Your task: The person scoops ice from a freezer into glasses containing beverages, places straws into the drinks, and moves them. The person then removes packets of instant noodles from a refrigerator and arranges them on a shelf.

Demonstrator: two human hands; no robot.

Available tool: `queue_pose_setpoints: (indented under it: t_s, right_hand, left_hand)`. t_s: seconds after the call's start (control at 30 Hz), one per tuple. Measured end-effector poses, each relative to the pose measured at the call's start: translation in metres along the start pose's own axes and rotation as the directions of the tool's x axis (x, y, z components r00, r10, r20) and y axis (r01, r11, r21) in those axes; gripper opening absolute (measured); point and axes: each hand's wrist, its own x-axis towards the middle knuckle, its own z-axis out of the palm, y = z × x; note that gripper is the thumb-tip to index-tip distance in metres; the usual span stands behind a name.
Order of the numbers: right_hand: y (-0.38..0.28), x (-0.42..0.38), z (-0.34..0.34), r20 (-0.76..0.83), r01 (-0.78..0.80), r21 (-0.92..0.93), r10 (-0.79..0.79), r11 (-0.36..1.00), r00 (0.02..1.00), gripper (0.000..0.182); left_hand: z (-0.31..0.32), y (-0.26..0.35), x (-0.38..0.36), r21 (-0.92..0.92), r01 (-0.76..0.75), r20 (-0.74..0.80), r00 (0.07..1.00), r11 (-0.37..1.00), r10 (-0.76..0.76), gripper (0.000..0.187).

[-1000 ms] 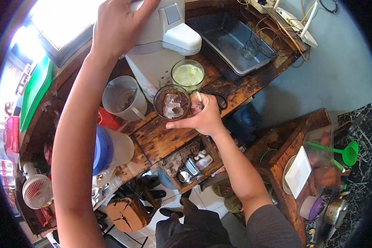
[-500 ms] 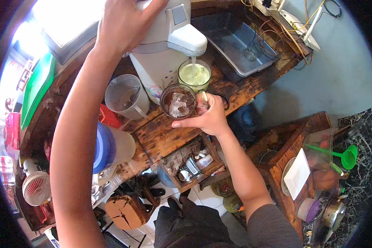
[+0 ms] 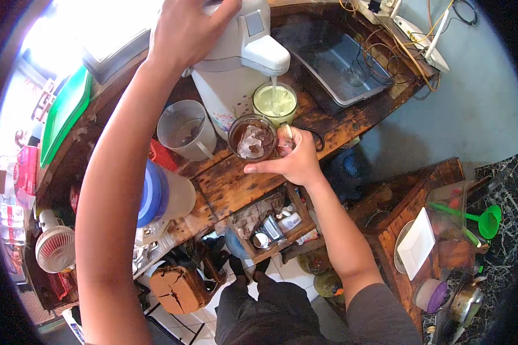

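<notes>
My left hand lies on top of a white pump thermos, thumb stretched out across it; the other fingertips are cut off by the upper edge. From its spout a thin stream runs into a glass of pale green drink on the wooden counter. My right hand grips the handle of a glass mug with ice cubes in a dark drink. This mug is just in front of the green drink. A clear plastic pitcher is left of the mug.
A grey basin sits at the back right, near tangled cables. At left are a blue-lidded container, a green tray and a small fan. Below the counter, an open drawer holds small items. A white dish is at right.
The whole view has shifted slightly to the right. The stream keeps running, and the green drink's surface looks smoother. Both hands keep their places on the thermos and the mug.
</notes>
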Motion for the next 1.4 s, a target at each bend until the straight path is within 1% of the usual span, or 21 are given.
queue_pose_setpoints:
  t_s: [0.03,0.07,0.1,0.17,0.2,0.23,0.27,0.33,0.37,0.5,0.57,0.6,0.67,0.7,0.9,0.97,1.07,1.13,1.17,1.3,1.4]
  right_hand:
    - [0.005,0.001,0.001,0.001,0.003,0.002,-0.003,1.0,1.0,0.056]
    - [0.014,0.002,0.004,0.013,0.024,0.023,-0.025,0.999,1.0,0.051]
    - [0.019,0.001,0.005,0.025,0.043,0.044,-0.045,0.998,0.999,0.046]
    - [0.016,0.0,0.005,0.047,-0.002,0.096,-0.003,0.995,0.999,0.044]
    - [0.013,-0.002,0.006,0.073,-0.049,0.146,0.039,0.988,0.997,0.042]
    - [0.008,-0.004,0.001,0.087,-0.117,-0.04,0.12,0.992,0.989,0.043]
    - [0.016,-0.004,0.004,0.091,-0.125,-0.034,0.127,0.992,0.988,0.043]
    - [0.024,-0.004,0.011,-0.003,0.014,0.202,-0.013,0.979,1.0,0.058]
    - [0.017,-0.01,0.009,-0.008,-0.007,0.217,0.009,0.976,1.0,0.061]
    - [0.025,-0.025,0.014,-0.007,0.001,0.443,0.002,0.896,1.0,0.067]
    - [0.035,-0.037,0.007,0.035,-0.032,-0.032,0.033,0.999,0.999,0.066]
    - [0.044,-0.045,0.012,0.039,-0.036,-0.032,0.037,0.999,0.999,0.066]
    - [0.06,-0.055,0.027,0.038,-0.114,0.109,0.111,0.987,0.993,0.068]
    - [0.059,-0.058,0.031,0.054,-0.085,0.067,0.082,0.994,0.995,0.069]
    - [0.063,-0.074,0.053,0.153,-0.219,0.081,0.205,0.972,0.967,0.07]
    - [0.087,-0.078,0.066,0.14,-0.164,0.121,0.147,0.979,0.979,0.069]
    - [0.102,-0.079,0.076,0.115,-0.044,0.184,0.023,0.982,0.993,0.068]
    - [0.077,-0.076,0.072,0.177,-0.176,0.159,0.148,0.971,0.973,0.049]
    - [0.089,-0.076,0.075,0.192,-0.166,0.094,0.145,0.982,0.971,0.051]
    - [0.091,-0.071,0.087,0.139,-0.116,0.075,0.105,0.99,0.985,0.066]
    - [0.098,-0.066,0.095,0.186,-0.139,0.226,0.098,0.964,0.978,0.066]
  left_hand:
    - [0.0,-0.005,0.0,0.233,-0.247,0.03,0.969,0.941,0.247,0.032]
    - [0.001,-0.01,-0.002,0.437,-0.464,0.12,0.879,0.77,0.462,0.034]
    - [-0.002,-0.003,-0.007,0.437,-0.464,0.125,0.879,0.77,0.46,0.034]
    - [-0.011,0.022,-0.027,0.335,-0.335,-0.246,0.871,0.881,0.425,0.029]
    - [-0.018,0.031,-0.043,0.335,-0.333,-0.237,0.876,0.881,0.421,0.029]
    - [-0.025,0.039,-0.064,0.016,-0.193,-0.225,0.955,0.981,0.192,0.022]
    - [-0.029,0.047,-0.082,-0.295,-0.01,-0.14,0.99,0.955,-0.033,0.016]
    - [-0.026,0.061,-0.116,-0.521,0.339,0.152,0.94,0.783,-0.305,0.02]
    - [-0.021,0.062,-0.132,-0.599,0.502,0.31,0.864,0.624,-0.398,0.022]
    - [-0.001,0.059,-0.165,-0.495,0.638,0.402,0.77,0.59,-0.495,0.036]
    - [0.006,0.051,-0.169,-0.413,0.621,0.523,0.76,0.666,-0.385,0.048]
    - [0.008,0.051,-0.169,-0.412,0.625,0.525,0.757,0.663,-0.388,0.048]
    - [0.01,0.048,-0.166,-0.211,0.648,0.689,0.63,0.732,-0.359,0.052]
    - [0.016,0.047,-0.168,-0.214,0.695,0.733,0.578,0.686,-0.358,0.052]
    - [0.023,0.045,-0.185,-0.09,0.643,0.762,0.536,0.76,-0.363,0.051]
    - [0.029,0.043,-0.188,-0.068,0.652,0.775,0.512,0.755,-0.372,0.049]
    - [0.035,0.04,-0.198,-0.166,0.704,0.622,0.618,0.69,-0.481,0.043]
    - [0.023,0.04,-0.197,-0.04,0.681,0.596,0.603,0.731,-0.53,0.035]
    - [0.027,0.037,-0.205,-0.084,0.643,0.511,0.684,0.761,-0.521,0.031]
    - [0.027,0.037,-0.209,-0.034,0.636,0.491,0.683,0.771,-0.541,0.028]
    - [0.03,0.027,-0.214,-0.1,0.63,0.418,0.729,0.77,-0.542,0.026]
